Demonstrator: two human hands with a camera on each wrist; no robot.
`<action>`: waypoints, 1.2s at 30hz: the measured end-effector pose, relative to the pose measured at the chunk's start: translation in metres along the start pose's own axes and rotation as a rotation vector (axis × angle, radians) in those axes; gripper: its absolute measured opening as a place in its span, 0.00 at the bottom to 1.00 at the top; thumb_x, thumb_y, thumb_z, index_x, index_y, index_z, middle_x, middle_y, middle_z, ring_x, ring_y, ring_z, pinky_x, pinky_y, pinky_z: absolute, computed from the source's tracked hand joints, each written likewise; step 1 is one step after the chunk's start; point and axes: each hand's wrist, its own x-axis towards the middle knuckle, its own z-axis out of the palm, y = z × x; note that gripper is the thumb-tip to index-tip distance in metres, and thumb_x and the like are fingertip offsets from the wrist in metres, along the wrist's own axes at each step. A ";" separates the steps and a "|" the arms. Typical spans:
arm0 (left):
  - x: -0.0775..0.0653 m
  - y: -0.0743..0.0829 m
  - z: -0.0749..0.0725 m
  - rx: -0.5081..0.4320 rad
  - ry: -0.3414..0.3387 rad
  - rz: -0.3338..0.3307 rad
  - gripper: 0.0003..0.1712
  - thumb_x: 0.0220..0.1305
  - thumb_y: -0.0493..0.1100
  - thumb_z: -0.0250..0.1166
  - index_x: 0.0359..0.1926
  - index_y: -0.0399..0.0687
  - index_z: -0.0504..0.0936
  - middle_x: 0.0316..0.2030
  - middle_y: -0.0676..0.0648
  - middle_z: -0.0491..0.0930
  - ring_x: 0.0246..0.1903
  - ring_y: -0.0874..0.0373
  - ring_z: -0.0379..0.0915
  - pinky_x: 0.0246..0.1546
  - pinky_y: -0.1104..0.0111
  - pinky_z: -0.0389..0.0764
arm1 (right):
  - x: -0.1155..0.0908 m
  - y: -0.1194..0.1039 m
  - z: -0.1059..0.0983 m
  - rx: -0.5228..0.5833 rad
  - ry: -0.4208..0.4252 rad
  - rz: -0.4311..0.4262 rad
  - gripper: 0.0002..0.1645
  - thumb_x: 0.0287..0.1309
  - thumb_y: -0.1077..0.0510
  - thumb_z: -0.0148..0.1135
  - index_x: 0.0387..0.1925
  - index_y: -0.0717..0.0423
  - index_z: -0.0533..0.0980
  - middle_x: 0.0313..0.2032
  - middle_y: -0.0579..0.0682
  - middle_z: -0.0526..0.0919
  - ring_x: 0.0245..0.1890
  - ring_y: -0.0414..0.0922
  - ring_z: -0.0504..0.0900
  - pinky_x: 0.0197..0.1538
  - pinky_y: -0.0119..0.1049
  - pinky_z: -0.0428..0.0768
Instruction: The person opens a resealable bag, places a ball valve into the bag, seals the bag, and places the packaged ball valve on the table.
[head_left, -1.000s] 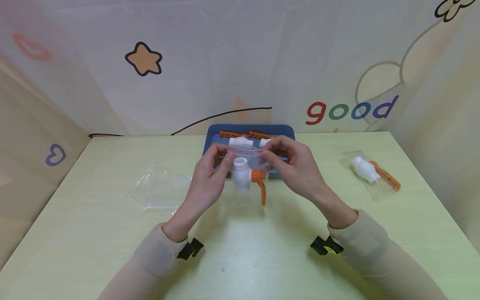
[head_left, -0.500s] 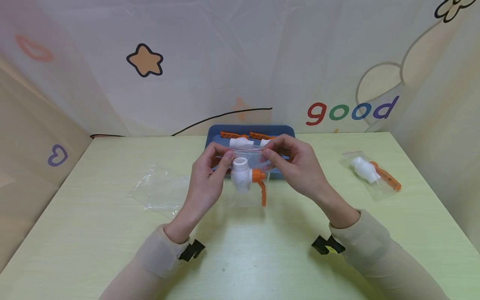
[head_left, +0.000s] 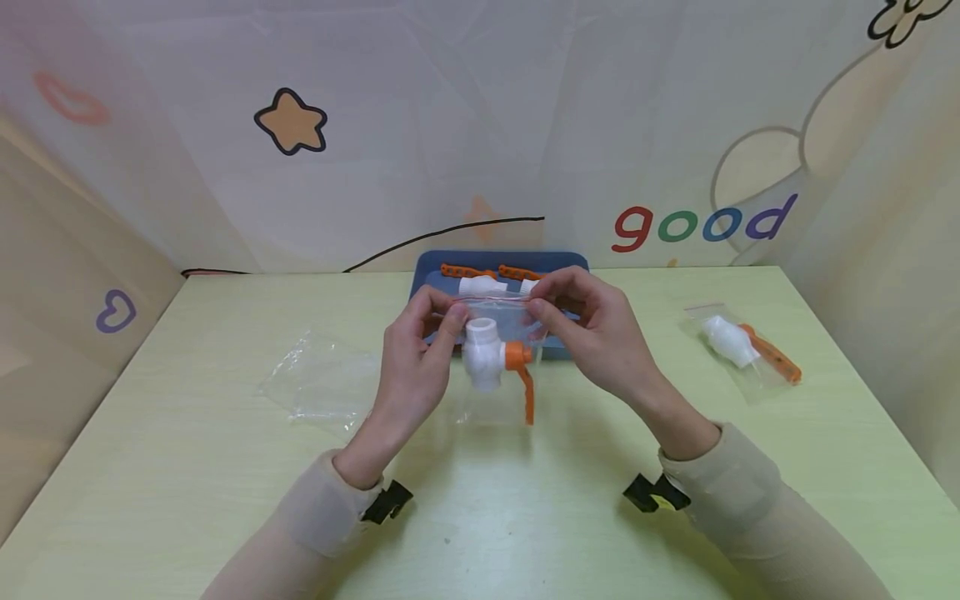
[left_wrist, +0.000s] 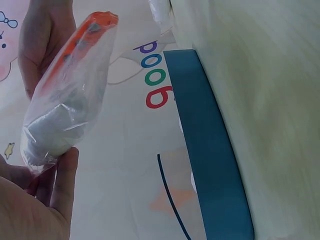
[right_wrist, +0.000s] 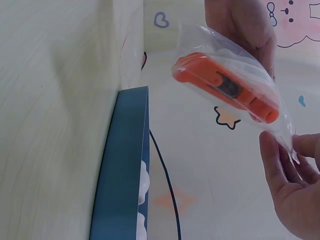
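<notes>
A clear zip bag [head_left: 495, 312] hangs between both hands in the head view, with a white ball valve [head_left: 483, 354] that has an orange handle [head_left: 528, 392] inside it. My left hand [head_left: 416, 350] pinches the bag's top left corner between thumb and fingers. At the top right corner, my right hand [head_left: 596, 333] pinches the same zip edge. The left wrist view shows the valve's white body [left_wrist: 55, 130] through the plastic, low in the bag. From the right wrist, the orange handle [right_wrist: 225, 87] faces the camera through the film.
Behind the hands a blue tray [head_left: 577, 260] holds white valves with orange handles [head_left: 468, 270]. On the right of the table lies another bagged valve [head_left: 731, 340]. Flat clear plastic bags [head_left: 322, 379] lie at the left. A printed curtain stands behind the table.
Both hands keep their pinch on the bag's top edge and barely move. The valve inside sits slightly lower, with its orange handle hanging a little further down.
</notes>
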 end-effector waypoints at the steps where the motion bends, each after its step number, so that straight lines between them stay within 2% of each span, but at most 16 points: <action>1: 0.000 0.000 0.000 0.004 0.005 0.002 0.04 0.76 0.35 0.60 0.43 0.36 0.78 0.38 0.42 0.81 0.38 0.50 0.82 0.38 0.51 0.86 | 0.000 0.000 0.000 -0.001 0.004 0.006 0.10 0.68 0.69 0.64 0.49 0.65 0.77 0.41 0.56 0.82 0.35 0.51 0.85 0.41 0.37 0.86; 5: 0.000 -0.002 0.000 0.018 0.027 0.000 0.05 0.76 0.36 0.60 0.42 0.37 0.77 0.38 0.42 0.81 0.37 0.51 0.82 0.35 0.56 0.85 | -0.002 0.002 -0.002 -0.024 0.018 0.043 0.11 0.68 0.67 0.65 0.50 0.67 0.77 0.41 0.56 0.83 0.37 0.50 0.85 0.42 0.37 0.86; 9: 0.000 -0.001 0.000 0.010 0.045 -0.010 0.06 0.76 0.37 0.60 0.42 0.36 0.77 0.39 0.42 0.80 0.37 0.51 0.82 0.35 0.53 0.86 | -0.003 0.003 -0.003 -0.047 0.007 0.083 0.08 0.70 0.63 0.65 0.45 0.66 0.81 0.37 0.56 0.85 0.36 0.54 0.86 0.41 0.43 0.87; 12: 0.000 -0.002 0.000 0.001 0.048 -0.015 0.06 0.77 0.37 0.60 0.43 0.36 0.76 0.40 0.41 0.80 0.37 0.51 0.81 0.35 0.50 0.85 | -0.005 0.003 -0.003 -0.050 -0.005 0.089 0.08 0.70 0.62 0.65 0.43 0.65 0.82 0.35 0.56 0.86 0.35 0.54 0.86 0.40 0.44 0.87; 15: 0.000 -0.002 0.001 -0.001 0.047 -0.023 0.06 0.77 0.37 0.59 0.43 0.36 0.76 0.41 0.40 0.80 0.37 0.51 0.80 0.35 0.55 0.85 | -0.006 0.002 -0.002 -0.035 -0.006 0.077 0.07 0.69 0.64 0.65 0.42 0.66 0.82 0.35 0.55 0.86 0.34 0.52 0.86 0.39 0.44 0.87; 18: 0.000 -0.003 0.002 -0.015 0.041 -0.041 0.06 0.77 0.37 0.59 0.45 0.36 0.76 0.42 0.40 0.80 0.38 0.50 0.80 0.37 0.61 0.85 | -0.007 0.002 -0.001 -0.025 0.003 0.059 0.06 0.69 0.65 0.65 0.41 0.66 0.82 0.34 0.55 0.86 0.32 0.50 0.86 0.38 0.42 0.87; 28: 0.002 -0.002 0.003 -0.103 -0.013 -0.135 0.10 0.77 0.36 0.59 0.53 0.33 0.77 0.45 0.38 0.80 0.40 0.48 0.78 0.42 0.66 0.84 | -0.008 0.002 0.000 -0.047 0.048 0.005 0.04 0.68 0.68 0.64 0.41 0.68 0.81 0.34 0.57 0.85 0.30 0.48 0.85 0.36 0.39 0.87; 36: 0.002 -0.003 0.002 -0.112 -0.048 -0.108 0.10 0.76 0.37 0.61 0.53 0.36 0.78 0.47 0.41 0.79 0.44 0.48 0.79 0.45 0.63 0.83 | -0.008 0.002 -0.002 -0.039 0.071 0.057 0.07 0.69 0.67 0.63 0.43 0.70 0.81 0.35 0.60 0.83 0.31 0.47 0.85 0.38 0.36 0.87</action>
